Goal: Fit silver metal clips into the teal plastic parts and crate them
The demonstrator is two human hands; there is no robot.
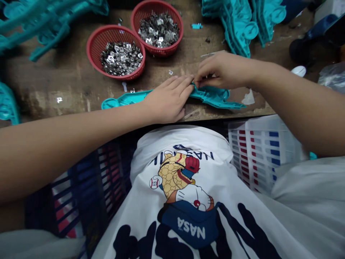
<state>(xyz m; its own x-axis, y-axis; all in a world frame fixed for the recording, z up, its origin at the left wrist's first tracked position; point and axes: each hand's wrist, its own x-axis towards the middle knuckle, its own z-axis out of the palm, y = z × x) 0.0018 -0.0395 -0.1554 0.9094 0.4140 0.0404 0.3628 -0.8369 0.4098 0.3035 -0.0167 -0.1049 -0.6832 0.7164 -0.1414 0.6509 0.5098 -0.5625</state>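
Note:
A long turquoise plastic part (pixel 212 96) lies along the front of the wooden table. My left hand (pixel 169 99) rests flat across its middle, fingers stretched out toward the right. Over the part's back edge, my right hand (pixel 211 72) is closed, thumb and fingertips pinched together just beside the left fingertips. Whatever sits in that pinch is too small or hidden to make out. Behind the part stand two red baskets: one holds shiny metal clips (pixel 121 59), the other duller metal clips (pixel 159 30).
More turquoise parts lie stacked at the back left (pixel 51 25) and back right (pixel 237 25). A loose clip (pixel 170 72) and a small blue piece (pixel 197 26) lie on the wooden table (pixel 72 93). Below the table edge stands a white plastic crate (pixel 253 144).

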